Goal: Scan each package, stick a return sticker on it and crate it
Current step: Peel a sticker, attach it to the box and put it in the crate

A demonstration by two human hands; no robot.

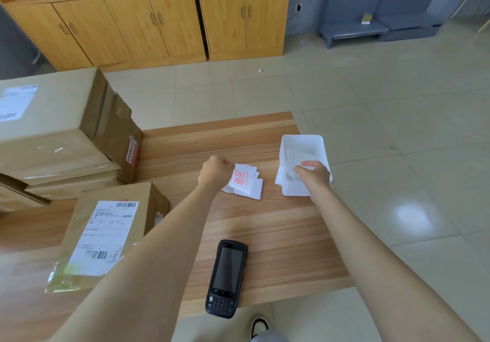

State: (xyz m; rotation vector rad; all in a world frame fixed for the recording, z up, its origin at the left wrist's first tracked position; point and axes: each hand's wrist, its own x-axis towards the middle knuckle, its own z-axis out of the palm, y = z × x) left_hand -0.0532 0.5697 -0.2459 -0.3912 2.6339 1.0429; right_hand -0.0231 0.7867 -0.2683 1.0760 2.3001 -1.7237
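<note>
A small cardboard package [114,225] with a white shipping label lies on the wooden table [265,235] at the left. A black handheld scanner [226,278] lies near the table's front edge. White return stickers [246,182] with red print are piled mid-table. My left hand [214,173] is over the pile's left edge with fingers curled, pinching a sticker. My right hand [314,177] reaches into a white plastic box [302,164] at the table's right edge, fingers curled on a white sheet inside.
Large taped cardboard boxes [61,129] are stacked at the table's left rear. Wooden cabinets [159,23] line the far wall across a tiled floor. A grey bench [355,28] stands at the back right. My shoe [259,325] shows below the table's edge.
</note>
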